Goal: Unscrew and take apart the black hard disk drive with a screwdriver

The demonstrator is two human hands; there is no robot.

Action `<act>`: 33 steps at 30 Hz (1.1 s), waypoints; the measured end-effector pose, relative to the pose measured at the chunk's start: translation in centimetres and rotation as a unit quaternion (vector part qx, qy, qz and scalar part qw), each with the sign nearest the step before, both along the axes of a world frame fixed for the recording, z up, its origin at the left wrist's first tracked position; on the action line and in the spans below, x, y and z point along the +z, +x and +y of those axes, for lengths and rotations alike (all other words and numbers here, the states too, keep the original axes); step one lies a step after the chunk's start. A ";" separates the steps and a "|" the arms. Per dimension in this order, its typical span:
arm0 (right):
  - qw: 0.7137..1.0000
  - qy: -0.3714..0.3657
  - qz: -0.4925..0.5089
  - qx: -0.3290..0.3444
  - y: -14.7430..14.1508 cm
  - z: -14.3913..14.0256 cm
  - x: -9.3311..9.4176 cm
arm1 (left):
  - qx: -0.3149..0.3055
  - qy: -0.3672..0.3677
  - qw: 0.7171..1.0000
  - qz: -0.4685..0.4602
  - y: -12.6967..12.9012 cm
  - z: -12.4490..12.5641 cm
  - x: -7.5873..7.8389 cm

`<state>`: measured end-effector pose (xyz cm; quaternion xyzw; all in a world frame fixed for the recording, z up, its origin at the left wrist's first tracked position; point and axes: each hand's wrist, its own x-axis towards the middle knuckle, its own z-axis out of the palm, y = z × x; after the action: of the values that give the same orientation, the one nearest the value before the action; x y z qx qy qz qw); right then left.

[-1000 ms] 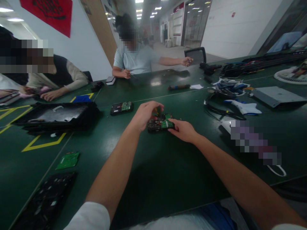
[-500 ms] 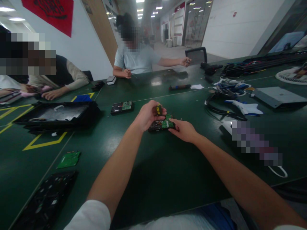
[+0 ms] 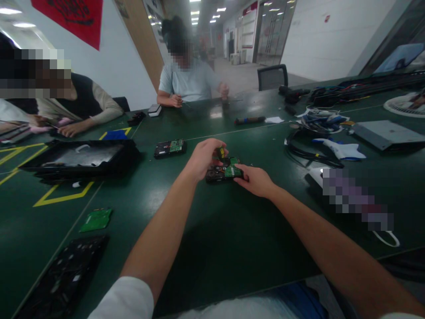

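Electronic device [image 3: 220, 174], flat, black, green circuit board [image 3: 231, 171]

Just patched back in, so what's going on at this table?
The person's left hand holds a partly hidden yellow-and-black tool above a black device with a green circuit board. The right hand steadies the device's right end. A similar unit lies farther left; a loose green board lies nearer.

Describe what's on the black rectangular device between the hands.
A green circuit board tops the device. The left hand partly hides its far side, the right hand its right end.
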<state>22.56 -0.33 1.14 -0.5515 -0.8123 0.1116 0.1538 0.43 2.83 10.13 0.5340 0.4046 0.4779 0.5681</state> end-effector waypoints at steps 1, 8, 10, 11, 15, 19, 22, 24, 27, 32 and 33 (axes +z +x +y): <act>1.000 0.000 0.000 0.000 0.0 0.0 0.0 | -0.001 -0.009 1.000 -0.016 0.1 0.0 0.0; 1.000 0.008 0.006 0.006 0.0 -0.2 0.2 | -0.022 -0.073 0.993 -0.090 0.5 0.1 -0.2; 1.000 0.007 0.006 0.005 0.0 -0.2 0.1 | -0.026 -0.042 0.996 -0.074 0.4 0.2 -0.3; 1.000 0.006 0.005 0.002 0.0 -0.1 0.0 | -0.024 -0.021 0.998 -0.059 0.2 0.3 -0.3; 1.000 0.000 0.002 -0.002 0.0 -0.1 -0.1 | 0.014 0.038 0.999 0.010 -0.2 0.4 -0.3; 1.000 -0.006 -0.003 -0.005 -0.1 -0.2 0.2 | 0.036 0.046 0.997 0.045 -0.4 0.0 0.2; 1.000 -0.006 -0.005 -0.007 -0.1 -0.2 0.4 | 0.027 0.038 0.998 0.045 -0.3 -0.2 0.5; 1.000 0.000 -0.003 -0.002 -0.1 -0.2 0.3 | 0.012 0.017 1.000 0.021 -0.2 -0.2 0.4; 1.000 0.004 0.005 0.001 -0.1 -0.2 0.2 | -0.013 -0.025 0.999 -0.034 0.2 -0.1 0.1; 1.000 -0.002 0.005 -0.003 -0.1 -0.1 0.1 | -0.044 -0.061 0.993 -0.090 0.9 -0.3 -0.2; 1.000 -0.003 0.005 -0.002 -0.1 -0.1 0.1 | -0.043 -0.058 0.993 -0.088 0.9 -0.3 -0.2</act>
<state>22.48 -0.42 1.23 -0.5532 -0.8098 0.1165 0.1568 1.35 2.53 9.94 0.4728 0.3570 0.4736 0.6517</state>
